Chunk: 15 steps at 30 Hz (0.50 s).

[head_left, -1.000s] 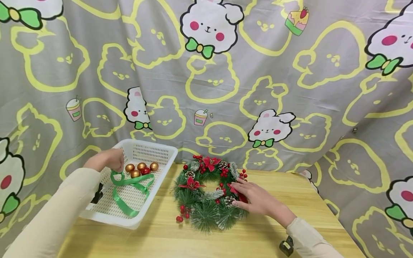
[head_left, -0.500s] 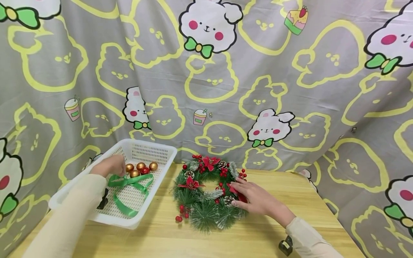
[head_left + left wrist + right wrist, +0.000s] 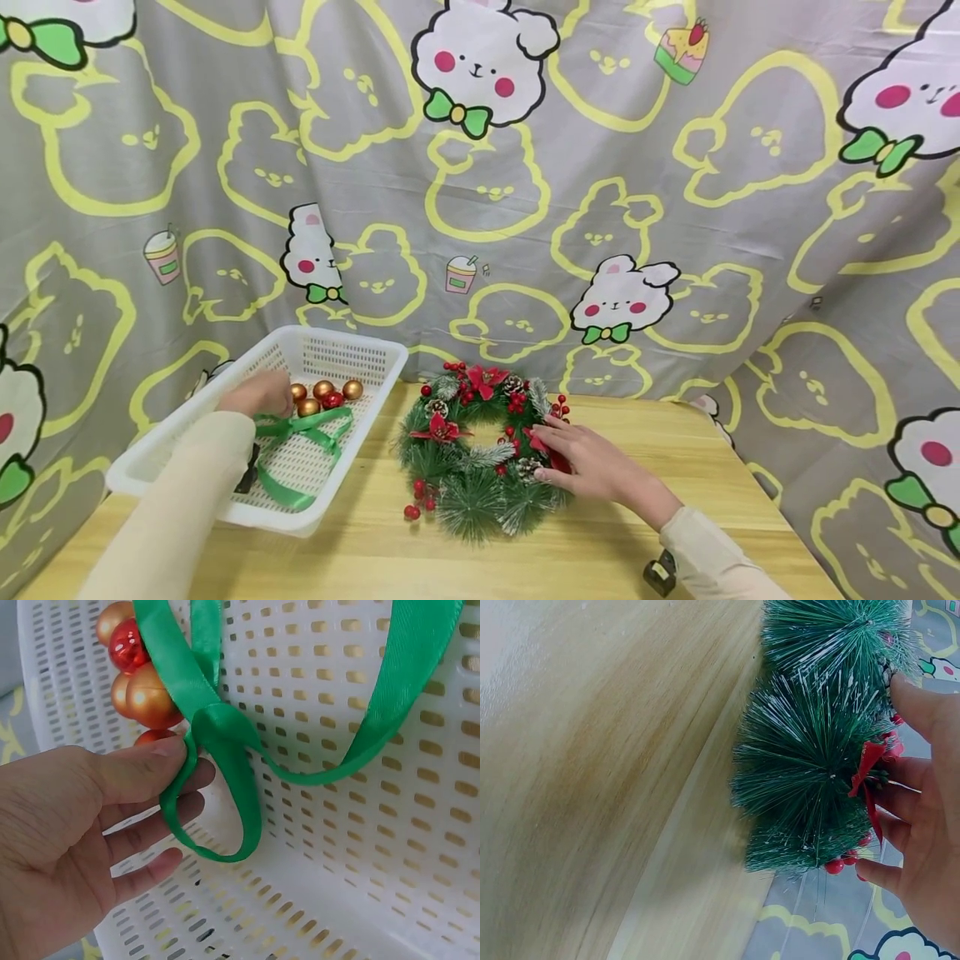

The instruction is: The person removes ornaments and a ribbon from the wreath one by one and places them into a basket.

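In the head view, my left hand (image 3: 262, 393) is inside a white plastic basket (image 3: 390, 357) on the left. Thumb and index finger pinch a loop of green satin ribbon (image 3: 172, 664), plain in the left wrist view; the rest of the ribbon trails across the basket floor. Gold balls (image 3: 352, 389) and a red ball (image 3: 332, 401) sit just beyond that hand. My right hand (image 3: 600, 467) rests with extended, spread fingers on the right side of a green Christmas wreath (image 3: 476, 492). The wreath carries red poinsettias (image 3: 485, 381), pinecones (image 3: 513, 384) and red berries (image 3: 412, 512).
Both stand on a light wooden table (image 3: 420, 567). A grey patterned curtain (image 3: 495, 233) hangs close behind and along the sides. A small black object (image 3: 245, 471) shows beside the left sleeve, and another black item (image 3: 660, 573) is at the right wrist.
My left hand has come slightly lower and to the right, and the ribbon loop beside it has sunk. My right hand stays on the wreath. The head view has shifted a little.
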### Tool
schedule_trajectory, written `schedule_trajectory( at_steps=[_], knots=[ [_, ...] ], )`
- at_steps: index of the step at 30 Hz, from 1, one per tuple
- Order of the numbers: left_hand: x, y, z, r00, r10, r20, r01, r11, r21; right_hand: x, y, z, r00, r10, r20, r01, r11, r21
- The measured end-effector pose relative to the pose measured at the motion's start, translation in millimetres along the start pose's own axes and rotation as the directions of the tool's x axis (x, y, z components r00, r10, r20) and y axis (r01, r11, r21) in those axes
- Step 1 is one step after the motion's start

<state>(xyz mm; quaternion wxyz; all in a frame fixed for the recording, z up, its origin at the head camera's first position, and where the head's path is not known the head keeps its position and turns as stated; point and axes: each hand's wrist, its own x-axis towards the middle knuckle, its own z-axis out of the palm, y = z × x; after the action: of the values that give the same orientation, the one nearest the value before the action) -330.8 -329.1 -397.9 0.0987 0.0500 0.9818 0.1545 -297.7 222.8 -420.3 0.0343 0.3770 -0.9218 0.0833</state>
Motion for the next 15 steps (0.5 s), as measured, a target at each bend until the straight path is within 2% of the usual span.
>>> schedule_trajectory(
  at_steps=[7, 15],
  knots=[
    [5.4, -3.3, 7.6, 0.999, -0.039, 0.01, 0.039, 0.999, 0.001, 1.8, -1.1, 1.4, 1.0, -0.015, -0.005, 0.015, 1.0, 0.001],
    [3.9, 1.6, 3.9, 0.999, -0.043, 0.016, 0.044, 0.999, -0.025, 2.9, 0.8, 4.3, 1.0, -0.009, 0.0, 0.009, 1.0, -0.004]
  ],
)
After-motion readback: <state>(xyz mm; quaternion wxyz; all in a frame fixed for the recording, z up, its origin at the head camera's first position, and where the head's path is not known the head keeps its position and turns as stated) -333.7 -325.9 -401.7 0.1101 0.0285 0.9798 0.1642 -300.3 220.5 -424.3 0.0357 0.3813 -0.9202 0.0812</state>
